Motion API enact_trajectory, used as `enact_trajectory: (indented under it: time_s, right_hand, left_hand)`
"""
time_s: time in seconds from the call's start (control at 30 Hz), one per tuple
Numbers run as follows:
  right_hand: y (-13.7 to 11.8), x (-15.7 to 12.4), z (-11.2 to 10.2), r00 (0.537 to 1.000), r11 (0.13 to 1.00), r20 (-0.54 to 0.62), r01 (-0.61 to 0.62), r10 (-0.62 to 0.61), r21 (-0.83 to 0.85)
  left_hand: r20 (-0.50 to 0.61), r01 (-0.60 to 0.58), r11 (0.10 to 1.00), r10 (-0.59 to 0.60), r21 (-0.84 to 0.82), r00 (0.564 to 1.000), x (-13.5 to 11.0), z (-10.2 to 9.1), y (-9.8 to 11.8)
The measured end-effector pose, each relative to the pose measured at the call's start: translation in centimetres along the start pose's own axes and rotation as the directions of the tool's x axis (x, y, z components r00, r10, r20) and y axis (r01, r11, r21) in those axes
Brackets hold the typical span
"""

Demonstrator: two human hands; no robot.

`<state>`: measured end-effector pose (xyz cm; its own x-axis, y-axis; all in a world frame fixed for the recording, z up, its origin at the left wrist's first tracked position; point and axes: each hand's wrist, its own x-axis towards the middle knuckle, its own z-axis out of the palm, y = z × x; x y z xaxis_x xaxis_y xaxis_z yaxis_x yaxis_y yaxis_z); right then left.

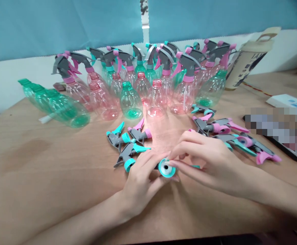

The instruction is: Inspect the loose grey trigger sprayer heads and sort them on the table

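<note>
My left hand (140, 180) is closed around a trigger spray head, whose teal collar (166, 173) faces me and shows a white ring with a dark hole inside. The rest of that spray head is hidden by my fingers. At the collar's upper right rim, my right hand (208, 158) pinches with thumb and forefinger; whatever is between the fingertips is too small to make out. Just beyond my left hand lie loose grey spray heads (126, 153) with teal or pink collars. More spray heads (221, 127) lie past my right hand.
Clear pink bottles (156, 98) and green bottles (131, 100) stand in rows, several topped with spray heads. At the left, green bottles (67, 109) stand in a slanting line. A beige cup (249, 63), a white box (290, 101) and a blurred-out phone-like object (278, 134) are at the right.
</note>
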<state>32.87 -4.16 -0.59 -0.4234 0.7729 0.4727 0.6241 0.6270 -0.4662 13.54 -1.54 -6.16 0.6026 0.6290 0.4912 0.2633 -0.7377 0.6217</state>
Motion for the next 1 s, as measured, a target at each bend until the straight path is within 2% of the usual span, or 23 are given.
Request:
enact_trajectory:
  time_s: [0.13, 0.2, 0.3, 0.37, 0.43, 0.5, 0.67, 0.77, 0.83, 0.9, 1.0]
  right_hand:
    - [-0.6, 0.2, 0.2, 0.997, 0.993, 0.036, 0.069, -0.066, -0.094]
    - [-0.8, 0.0, 0.2, 0.998, 0.988, 0.023, 0.062, -0.059, -0.139]
    - [-1.6, -0.1, 0.0, 0.993, 0.986, 0.078, -0.072, 0.085, -0.149]
    - [-2.3, 0.1, -0.4, 0.957, 0.973, 0.204, -0.182, 0.208, -0.139]
    - [-2.8, 0.7, -0.9, 0.905, 0.963, 0.327, -0.250, 0.270, -0.104]
    - [-2.8, 1.5, -1.4, 0.881, 0.962, 0.396, -0.270, 0.257, -0.024]
    - [-1.0, 3.5, -2.4, 0.859, 0.955, 0.499, -0.233, 0.114, 0.184]
    - [0.1, 4.1, -2.5, 0.857, 0.926, 0.513, -0.235, 0.054, 0.295]
    - [0.5, 4.0, -2.3, 0.869, 0.930, 0.494, -0.203, 0.026, 0.306]
    - [0.3, 3.6, -2.1, 0.897, 0.968, 0.442, -0.126, 0.018, 0.216]
    - [-0.5, 2.6, -1.7, 0.946, 0.998, 0.324, -0.006, 0.026, -0.063]
  left_hand:
    - [-0.035, 0.026, 1.000, -0.026, 0.014, 0.999, 0.1, -0.4, -0.1]
    - [-0.064, 0.036, 0.999, -0.035, 0.014, 0.997, 0.2, -0.5, 0.0]
    - [-0.085, 0.037, 0.999, -0.035, 0.016, 0.996, 0.1, -0.6, 0.2]
    - [-0.086, 0.032, 0.999, -0.030, 0.015, 0.996, 0.0, -0.6, 0.3]
    - [-0.086, 0.031, 0.999, -0.030, 0.012, 0.996, 0.0, -0.7, 0.3]
    - [-0.098, 0.031, 0.999, -0.029, 0.018, 0.995, 0.0, -0.8, 0.3]
    - [-0.131, 0.038, 0.999, -0.034, 0.028, 0.991, 0.2, -1.3, 0.4]
    - [-0.100, 0.023, 1.000, -0.022, 0.009, 0.995, 0.3, -1.2, 0.6]
    - [-0.085, 0.022, 1.000, -0.022, 0.001, 0.996, 0.3, -1.2, 0.7]
    - [-0.076, 0.028, 1.000, -0.028, 0.001, 0.997, 0.3, -1.1, 0.6]
    - [-0.105, 0.022, 1.000, -0.021, 0.012, 0.994, 0.3, -1.1, 0.4]
